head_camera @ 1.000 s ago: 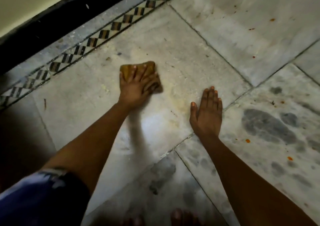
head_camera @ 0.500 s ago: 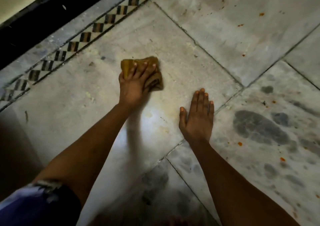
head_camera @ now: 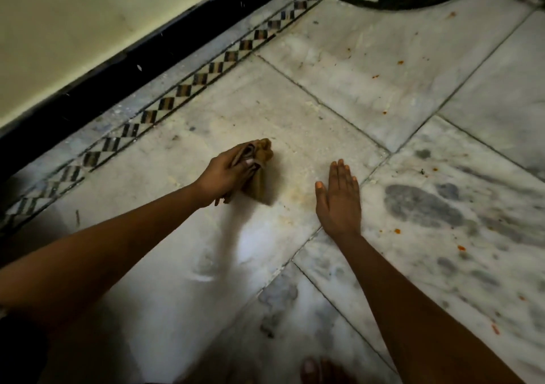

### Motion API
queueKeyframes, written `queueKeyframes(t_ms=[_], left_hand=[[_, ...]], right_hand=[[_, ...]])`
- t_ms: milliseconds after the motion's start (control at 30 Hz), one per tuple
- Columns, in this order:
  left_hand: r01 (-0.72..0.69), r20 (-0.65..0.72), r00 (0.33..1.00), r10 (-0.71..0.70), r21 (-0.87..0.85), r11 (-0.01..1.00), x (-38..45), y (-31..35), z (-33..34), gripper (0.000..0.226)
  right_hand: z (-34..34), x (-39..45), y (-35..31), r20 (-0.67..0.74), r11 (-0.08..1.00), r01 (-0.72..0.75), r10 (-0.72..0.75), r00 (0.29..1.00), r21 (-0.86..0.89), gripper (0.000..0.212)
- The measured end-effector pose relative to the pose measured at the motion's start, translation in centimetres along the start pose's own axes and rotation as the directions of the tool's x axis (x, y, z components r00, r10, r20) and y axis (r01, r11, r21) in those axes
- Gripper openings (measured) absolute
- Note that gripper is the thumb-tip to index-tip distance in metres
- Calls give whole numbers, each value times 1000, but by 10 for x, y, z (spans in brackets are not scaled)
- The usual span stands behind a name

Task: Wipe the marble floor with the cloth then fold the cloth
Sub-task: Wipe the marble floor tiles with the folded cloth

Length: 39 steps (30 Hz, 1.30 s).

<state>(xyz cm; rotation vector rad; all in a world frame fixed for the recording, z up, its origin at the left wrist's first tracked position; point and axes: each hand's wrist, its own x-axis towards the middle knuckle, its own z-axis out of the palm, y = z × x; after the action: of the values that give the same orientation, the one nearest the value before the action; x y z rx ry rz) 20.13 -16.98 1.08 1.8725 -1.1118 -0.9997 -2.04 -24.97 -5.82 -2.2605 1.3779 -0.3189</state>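
Brown cloth (head_camera: 259,174) now bunched and gripped by left hand (head_camera: 227,174), no longer pressed flat; right hand (head_camera: 339,200) kept flat on marble floor (head_camera: 383,68). Wiping likely ending, orange specks left.

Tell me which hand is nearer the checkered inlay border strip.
Left. The left hand, gripping the crumpled brown cloth, is just below the checkered inlay border strip; the right hand lies flat farther right.

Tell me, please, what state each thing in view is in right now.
cloth: bunched up, not folded, on the floor.
left hand: grips the cloth.
right hand: flat on the floor, fingers straight.
marble floor: orange specks and yellowish smears show.
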Motion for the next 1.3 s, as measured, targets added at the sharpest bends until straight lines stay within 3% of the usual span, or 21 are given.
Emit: queueKeyframes(t_ms=[133, 300, 400, 833, 1000, 1100, 1300], left_hand=[[113, 50, 993, -103, -294, 949, -7, 27, -11, 35], [153, -32, 977, -209, -574, 805, -16, 52, -6, 31], [148, -40, 973, -228, -652, 744, -16, 68, 0, 30], [67, -137, 981, -136, -416, 907, 40, 171, 16, 18], [92, -66, 990, -125, -369, 925, 65, 169, 22, 20], [57, -91, 991, -96, -362, 930, 98, 154, 33, 27], [16, -376, 926, 21, 96, 995, 168, 105, 58, 41]], right_hand=[[-30, -7, -3, -81, 1000, 27, -28, 996, -13, 72], [-63, -9, -4, -146, 1000, 16, -15, 989, 1, 78], [-76, -4, 5, -147, 998, 50, -54, 988, -29, 77], [-119, 23, 42, -156, 1000, 18, -19, 988, -4, 83], [-121, 45, 55, -187, 1000, -4, -2, 982, -31, 81], [-115, 70, 71, -202, 997, -46, 32, 979, -67, 82], [-97, 113, 80, -208, 988, -101, 75, 975, -119, 84]])
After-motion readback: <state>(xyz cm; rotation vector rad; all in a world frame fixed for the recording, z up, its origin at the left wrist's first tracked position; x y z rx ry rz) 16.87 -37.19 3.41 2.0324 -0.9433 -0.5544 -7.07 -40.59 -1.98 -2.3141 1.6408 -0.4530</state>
